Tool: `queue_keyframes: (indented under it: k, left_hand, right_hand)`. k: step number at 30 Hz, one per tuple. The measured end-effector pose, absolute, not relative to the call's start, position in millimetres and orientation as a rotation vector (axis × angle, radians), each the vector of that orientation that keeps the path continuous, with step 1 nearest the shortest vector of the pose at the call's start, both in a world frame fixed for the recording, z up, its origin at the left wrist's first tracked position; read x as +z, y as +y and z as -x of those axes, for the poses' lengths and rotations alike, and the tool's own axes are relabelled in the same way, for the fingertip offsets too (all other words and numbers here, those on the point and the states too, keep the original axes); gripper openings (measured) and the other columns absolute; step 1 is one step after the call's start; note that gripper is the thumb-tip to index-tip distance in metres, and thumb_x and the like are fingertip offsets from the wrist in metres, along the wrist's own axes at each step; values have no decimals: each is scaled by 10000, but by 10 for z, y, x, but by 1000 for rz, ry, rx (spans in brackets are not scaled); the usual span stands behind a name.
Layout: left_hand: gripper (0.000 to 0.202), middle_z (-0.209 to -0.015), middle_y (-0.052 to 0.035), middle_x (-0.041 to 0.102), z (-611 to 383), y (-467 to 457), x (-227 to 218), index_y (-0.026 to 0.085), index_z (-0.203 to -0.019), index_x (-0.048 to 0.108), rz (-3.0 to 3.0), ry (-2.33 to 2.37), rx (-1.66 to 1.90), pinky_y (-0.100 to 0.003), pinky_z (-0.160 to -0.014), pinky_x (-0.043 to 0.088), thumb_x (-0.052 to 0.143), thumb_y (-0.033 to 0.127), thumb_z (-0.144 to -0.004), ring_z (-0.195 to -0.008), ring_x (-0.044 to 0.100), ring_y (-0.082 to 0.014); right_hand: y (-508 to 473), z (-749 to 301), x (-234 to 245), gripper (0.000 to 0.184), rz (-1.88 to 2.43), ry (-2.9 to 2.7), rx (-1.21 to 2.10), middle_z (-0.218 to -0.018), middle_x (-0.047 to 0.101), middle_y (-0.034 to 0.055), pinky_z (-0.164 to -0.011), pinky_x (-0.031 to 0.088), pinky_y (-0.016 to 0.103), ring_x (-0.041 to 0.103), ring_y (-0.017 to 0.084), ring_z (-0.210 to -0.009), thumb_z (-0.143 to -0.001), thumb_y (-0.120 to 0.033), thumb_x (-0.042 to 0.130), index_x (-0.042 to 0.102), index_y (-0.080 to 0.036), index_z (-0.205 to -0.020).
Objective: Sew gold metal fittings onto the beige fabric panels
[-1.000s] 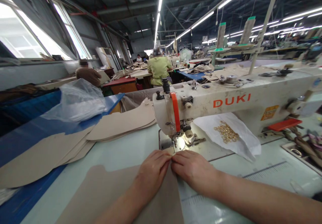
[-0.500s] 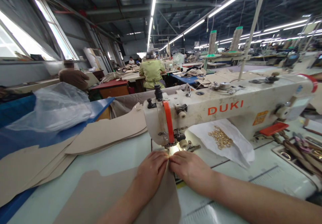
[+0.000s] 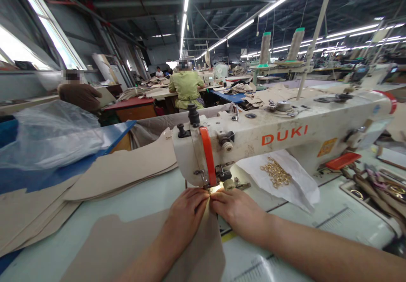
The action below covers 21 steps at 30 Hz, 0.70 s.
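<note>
A beige fabric panel (image 3: 203, 248) lies on the pale sewing table, its far edge under the head of a white sewing machine (image 3: 241, 134). My left hand (image 3: 187, 210) rests on the panel with its fingers closed on the edge, left of the lit needle area. On the other side, my right hand (image 3: 233, 208) is closed too, thumb and fingers pinched together at that same edge. Both sets of fingertips nearly meet just in front of the presser foot. The fingers hide the foot and whatever small part lies beneath it.
Stacked beige panels (image 3: 123, 168) lie left of the machine. Gold metal rings (image 3: 275, 173) sit on white paper (image 3: 304, 189) under the machine arm. At the right is a tray (image 3: 368, 201) with straps and rings. Clear plastic (image 3: 53, 134) covers part of a blue table.
The view has turned slightly, shifting the surroundings left. Both hands stay at the needle area, and the panel has barely moved.
</note>
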<state>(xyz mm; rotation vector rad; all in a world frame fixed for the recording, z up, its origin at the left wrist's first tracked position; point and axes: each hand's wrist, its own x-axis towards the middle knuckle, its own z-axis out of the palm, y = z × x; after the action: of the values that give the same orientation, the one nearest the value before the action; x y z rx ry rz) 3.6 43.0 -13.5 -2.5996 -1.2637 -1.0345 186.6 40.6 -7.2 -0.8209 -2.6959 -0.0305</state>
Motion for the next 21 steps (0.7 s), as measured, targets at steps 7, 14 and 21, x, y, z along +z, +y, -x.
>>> queue_keyframes:
  k: [7, 14, 21]
  left_hand:
    - [198, -845, -44, 714, -44, 420, -124, 193, -844, 668, 2605, -1254, -1041, -324, -755, 560, 471, 170, -851, -809, 657, -185]
    - [188, -823, -54, 701, -76, 393, -91, 178, -820, 668, 2591, -1278, -1016, -315, -746, 565, 483, 169, -854, -798, 648, -182]
    - [246, -982, -87, 702, -26, 254, -90, 151, -1006, 648, 2614, -1241, -872, -381, -871, 536, 435, 168, -884, -946, 635, -202]
  right_hand:
    - [408, -1865, -101, 89, 835, -2697, -18, -1009, 624, 91, -845, 441, 311, 542, 202, -989, -883, -139, 546, 598, -111, -949]
    - [397, -1847, -82, 119, 835, -2683, 6, -1026, 633, 96, -912, 433, 316, 548, 202, -1006, -859, -131, 580, 608, -87, -966]
    - [313, -1890, -91, 122, 809, -2635, -43, -1065, 634, 71, -925, 422, 311, 551, 192, -1013, -872, -159, 564, 607, -116, -977]
